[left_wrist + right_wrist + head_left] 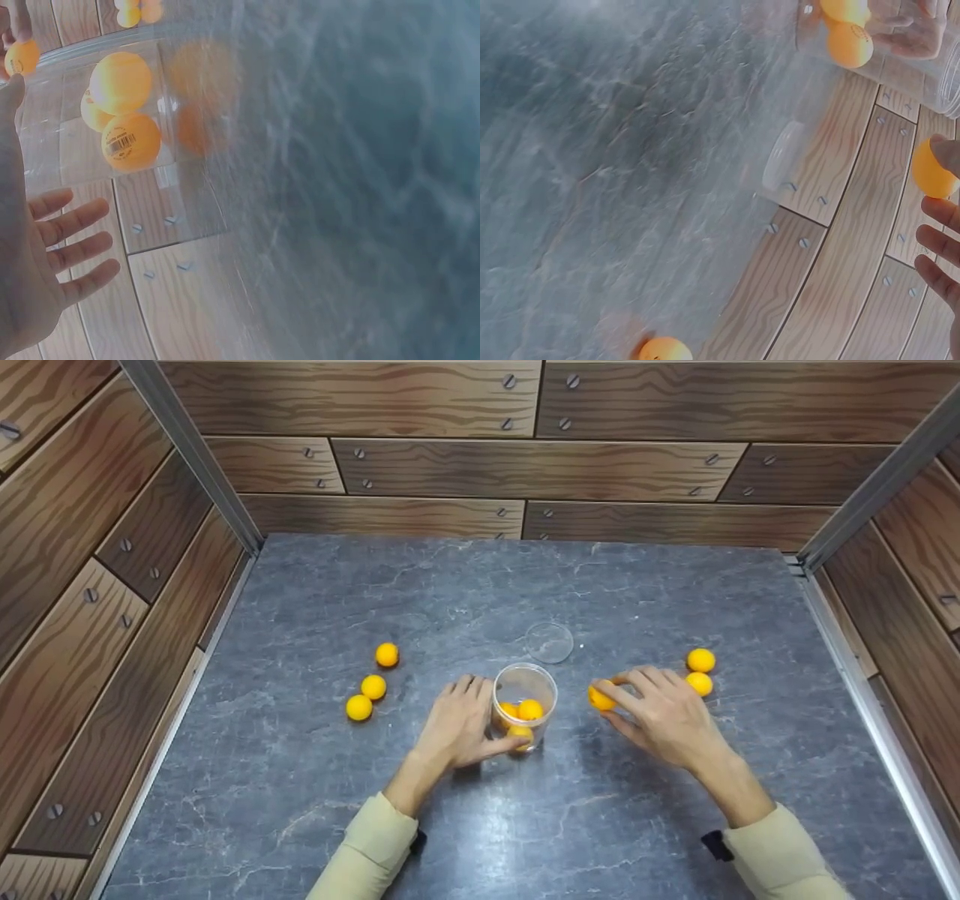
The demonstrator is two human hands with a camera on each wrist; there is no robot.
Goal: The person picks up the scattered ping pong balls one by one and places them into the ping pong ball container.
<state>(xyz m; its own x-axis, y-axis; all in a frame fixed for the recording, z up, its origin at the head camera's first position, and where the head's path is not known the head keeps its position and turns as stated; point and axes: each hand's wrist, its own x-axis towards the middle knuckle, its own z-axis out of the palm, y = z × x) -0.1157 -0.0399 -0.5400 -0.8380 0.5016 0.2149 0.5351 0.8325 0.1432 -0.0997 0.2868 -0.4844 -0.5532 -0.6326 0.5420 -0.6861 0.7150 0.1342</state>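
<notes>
A clear plastic jar stands uncovered on the table, with three orange ping-pong balls at its bottom. At its left side is my left hand, fingers extended and spread beside the wall, thumb reaching across the front. The left wrist view shows those fingers nearly straight. To the right of the jar, my right hand pinches another orange ping-pong ball between thumb and fingertips. In the right wrist view this held ball is close to the jar's mouth. The round clear lid lies flat behind the jar.
Three orange balls lie in a slanting row on the left. Two more balls sit at the right, just past my right hand. Wood-patterned walls with metal edge strips enclose the grey marbled table at the back and sides.
</notes>
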